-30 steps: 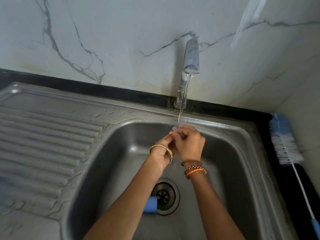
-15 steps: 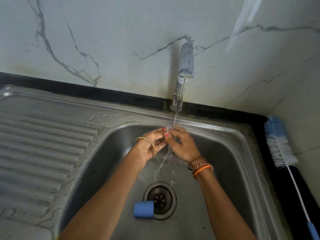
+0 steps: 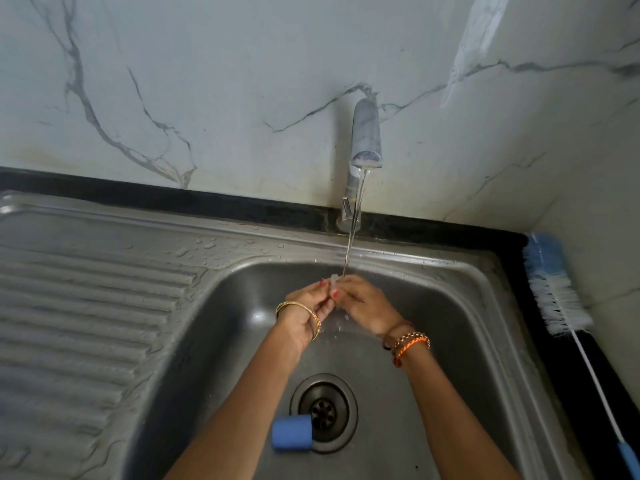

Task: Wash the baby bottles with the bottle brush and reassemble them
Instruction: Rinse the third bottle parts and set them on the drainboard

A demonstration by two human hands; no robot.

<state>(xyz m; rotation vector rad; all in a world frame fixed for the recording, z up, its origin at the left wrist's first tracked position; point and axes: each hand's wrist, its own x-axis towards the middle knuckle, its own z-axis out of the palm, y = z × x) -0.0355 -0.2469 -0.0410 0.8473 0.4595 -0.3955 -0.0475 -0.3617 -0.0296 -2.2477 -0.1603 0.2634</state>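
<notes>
My left hand [image 3: 309, 303] and my right hand [image 3: 363, 303] meet under the thin water stream from the tap [image 3: 363, 140]. Between their fingertips they pinch a small clear part [image 3: 334, 281], likely a bottle teat, mostly hidden by the fingers. A blue bottle cap [image 3: 292, 432] lies on its side on the basin floor, touching the left edge of the drain [image 3: 323, 412]. The bottle brush [image 3: 557, 292], blue and white bristles on a long white handle, lies on the black counter strip right of the sink.
The steel sink basin [image 3: 485, 341] has a ribbed, wet draining board [image 3: 76, 306] on its left. A marble wall rises behind, and another wall stands close on the right beside the brush.
The hands stay together under the stream, kneading the clear part. The camera view has shifted slightly, so more of the blue cap shows by the drain.
</notes>
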